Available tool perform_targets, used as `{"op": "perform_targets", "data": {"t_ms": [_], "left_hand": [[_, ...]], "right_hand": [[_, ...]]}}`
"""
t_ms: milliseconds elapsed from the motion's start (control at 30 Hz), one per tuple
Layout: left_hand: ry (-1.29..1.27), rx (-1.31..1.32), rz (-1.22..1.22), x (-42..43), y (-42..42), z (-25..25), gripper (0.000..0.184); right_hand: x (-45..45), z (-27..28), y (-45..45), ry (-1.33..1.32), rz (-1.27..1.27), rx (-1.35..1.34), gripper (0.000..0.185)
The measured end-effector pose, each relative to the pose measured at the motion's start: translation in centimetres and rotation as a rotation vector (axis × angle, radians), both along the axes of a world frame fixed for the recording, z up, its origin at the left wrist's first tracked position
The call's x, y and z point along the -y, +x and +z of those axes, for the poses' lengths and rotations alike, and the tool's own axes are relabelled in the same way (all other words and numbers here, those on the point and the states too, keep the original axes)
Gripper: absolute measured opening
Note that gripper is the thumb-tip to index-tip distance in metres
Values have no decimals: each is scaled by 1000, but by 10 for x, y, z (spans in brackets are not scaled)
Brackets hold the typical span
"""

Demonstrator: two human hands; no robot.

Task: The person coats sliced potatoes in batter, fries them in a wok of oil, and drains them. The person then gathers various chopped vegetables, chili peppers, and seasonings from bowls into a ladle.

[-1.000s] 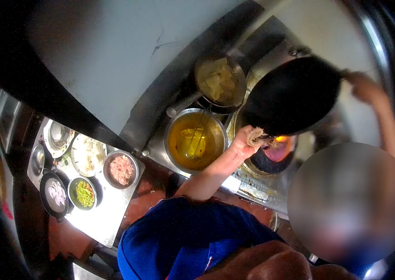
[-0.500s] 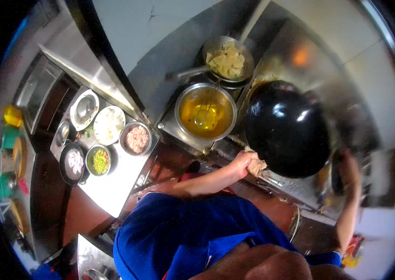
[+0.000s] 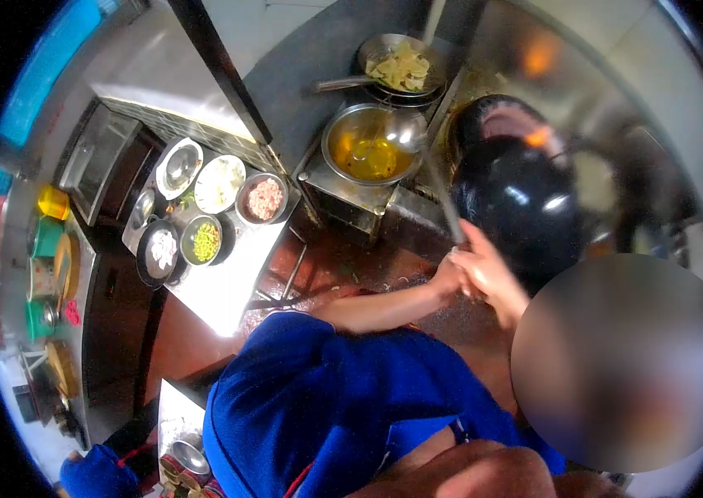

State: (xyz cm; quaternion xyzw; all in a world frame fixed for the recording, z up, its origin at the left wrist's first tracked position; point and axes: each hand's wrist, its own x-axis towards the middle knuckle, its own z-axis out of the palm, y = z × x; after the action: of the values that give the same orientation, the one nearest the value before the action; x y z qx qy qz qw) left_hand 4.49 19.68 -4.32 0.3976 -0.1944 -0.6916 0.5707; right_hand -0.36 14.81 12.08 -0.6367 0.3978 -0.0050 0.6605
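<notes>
My right hand (image 3: pixel 487 270) is closed round the handle of a metal ladle (image 3: pixel 406 133). The ladle's bowl hangs above the steel basin (image 3: pixel 330 158) of yellow oil. Beside the right hand, my left hand (image 3: pixel 448 280) is closed at the near-left side of the black wok (image 3: pixel 517 212); its grip is partly hidden behind the right hand. The wok is tilted off the burner (image 3: pixel 517 123), whose far part shows with a flame. Behind the basin, a strainer (image 3: pixel 368 51) with pale yellow slices sits on a pot.
On the steel table (image 3: pixel 222 295) at left stand a bowl of pink chopped meat (image 3: pixel 264 199), a bowl of green pieces (image 3: pixel 203 241), a plate of white pieces (image 3: pixel 220 184) and a dark pan (image 3: pixel 149 270). A blurred disc covers the lower right.
My right hand has come in from the far right and now holds the ladle over the basin. The wok has shifted toward me, uncovering part of the burner. The view has tilted.
</notes>
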Motion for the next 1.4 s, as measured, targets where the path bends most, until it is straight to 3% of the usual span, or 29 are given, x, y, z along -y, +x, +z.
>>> {"op": "perform_targets", "data": {"t_ms": [200, 333, 567, 767, 833, 933, 1033, 1067, 1133, 1233, 1300, 1400], "left_hand": [[-170, -34, 137, 0, -26, -42, 36], [-125, 11, 234, 10, -34, -71, 31], [-272, -152, -27, -20, 13, -24, 23], [-413, -564, 42, -26, 21, -1, 17], [-301, -312, -61, -30, 42, 34, 14], [73, -372, -217, -38, 37, 17, 14], [413, -387, -269, -59, 38, 35, 16], [331, -413, -328, -70, 34, 16, 18], [375, -385, -360, -80, 16, -12, 19], [371, -270, -406, -94, 9, 2, 20], [361, -215, -427, -103, 4, 1, 20], [318, -165, -480, -115, -7, -33, 19]], "right_hand": [[-13, -43, 69, 63, -27, 2, 64], [-8, -48, 91, 155, -80, -70, 61], [-36, -12, 89, 419, -287, 68, 56], [-76, 31, 29, 664, -657, 461, 45], [-91, 31, 5, 763, -697, 656, 49], [-118, 36, -33, 732, -775, 773, 58], [-138, 46, -54, 305, -841, 361, 61], [-144, 47, -62, 12, -759, 37, 65], [-149, 10, -87, -578, -634, -73, 67], [-172, 18, -98, -701, -611, -370, 73], [-182, 1, -115, -876, -598, -374, 75], [-204, -33, -141, -667, -653, -484, 77]]}}
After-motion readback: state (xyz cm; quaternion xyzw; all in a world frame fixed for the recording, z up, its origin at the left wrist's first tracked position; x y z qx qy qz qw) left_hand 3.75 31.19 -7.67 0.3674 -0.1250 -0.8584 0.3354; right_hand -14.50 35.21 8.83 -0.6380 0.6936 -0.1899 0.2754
